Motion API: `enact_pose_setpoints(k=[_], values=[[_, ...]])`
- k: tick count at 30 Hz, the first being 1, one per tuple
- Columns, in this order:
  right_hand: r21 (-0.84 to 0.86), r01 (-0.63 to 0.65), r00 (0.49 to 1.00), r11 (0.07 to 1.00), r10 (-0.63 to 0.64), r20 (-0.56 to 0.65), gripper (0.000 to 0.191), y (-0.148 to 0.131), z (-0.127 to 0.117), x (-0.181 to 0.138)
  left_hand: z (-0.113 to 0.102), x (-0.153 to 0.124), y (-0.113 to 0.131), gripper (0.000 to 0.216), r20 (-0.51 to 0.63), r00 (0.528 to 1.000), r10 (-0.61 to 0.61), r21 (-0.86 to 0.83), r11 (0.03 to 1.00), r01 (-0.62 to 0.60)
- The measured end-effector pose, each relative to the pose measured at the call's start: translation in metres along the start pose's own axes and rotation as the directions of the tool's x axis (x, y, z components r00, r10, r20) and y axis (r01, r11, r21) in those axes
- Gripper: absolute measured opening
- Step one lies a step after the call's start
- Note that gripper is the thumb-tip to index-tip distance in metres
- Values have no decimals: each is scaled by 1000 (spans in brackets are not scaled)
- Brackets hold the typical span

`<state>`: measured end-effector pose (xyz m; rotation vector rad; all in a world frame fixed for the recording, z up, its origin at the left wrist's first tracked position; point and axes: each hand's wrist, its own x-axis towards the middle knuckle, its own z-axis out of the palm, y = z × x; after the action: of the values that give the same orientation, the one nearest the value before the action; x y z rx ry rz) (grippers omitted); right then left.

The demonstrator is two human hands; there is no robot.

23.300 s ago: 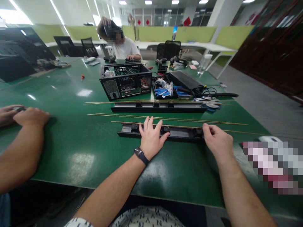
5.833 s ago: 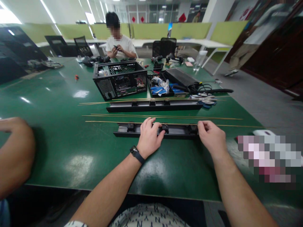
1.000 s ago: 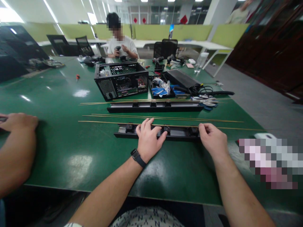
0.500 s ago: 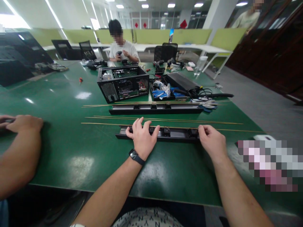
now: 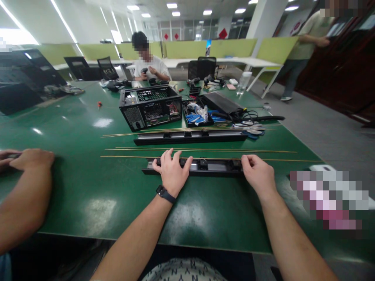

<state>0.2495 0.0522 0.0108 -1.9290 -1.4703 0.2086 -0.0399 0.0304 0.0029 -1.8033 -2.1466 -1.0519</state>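
Note:
A long black rail (image 5: 215, 173) with a silver channel and black blocks (image 5: 203, 164) along it lies across the green table in front of me. Over its left part rests my left hand (image 5: 173, 171), fingers spread, a dark watch on the wrist. At the rail's right end, my right hand (image 5: 259, 171) is closed with thumb and forefinger pinched together; what is between them is hidden. A thin brass-coloured rod (image 5: 125, 156) runs just behind the rail and both hands. Farther back are more thin rods (image 5: 272, 151) and a second, similar black rail (image 5: 190, 139).
Behind the rails stands an opened black computer case (image 5: 150, 107), beside a box with blue-white gloves (image 5: 197, 113) and cables (image 5: 252, 115). A co-worker's arm (image 5: 27, 191) rests at left. Another person (image 5: 150, 68) sits across the table; one (image 5: 307, 50) stands at right.
The view has tilted up and shifted slightly. My two hands keep nearly the same places on the rail. The person at the far right has come further into view.

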Motion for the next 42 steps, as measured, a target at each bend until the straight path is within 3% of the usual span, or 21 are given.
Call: enact_pose_setpoints(k=[24,35,42], values=[[1,-14,1000,1000,14,11,33,-2,-1,-2,0,-1,-1,42,47,999,26,28,999,-27],[-4,32,999,999,-32,-24,33,-2,0,-1,0,-2,-1,35,65,997,41,35,998,-43],[-26,-4,1000,1000,4,-2,34,-4,-1,-1,0,-3,0,36,63,997,35,35,999,-38]])
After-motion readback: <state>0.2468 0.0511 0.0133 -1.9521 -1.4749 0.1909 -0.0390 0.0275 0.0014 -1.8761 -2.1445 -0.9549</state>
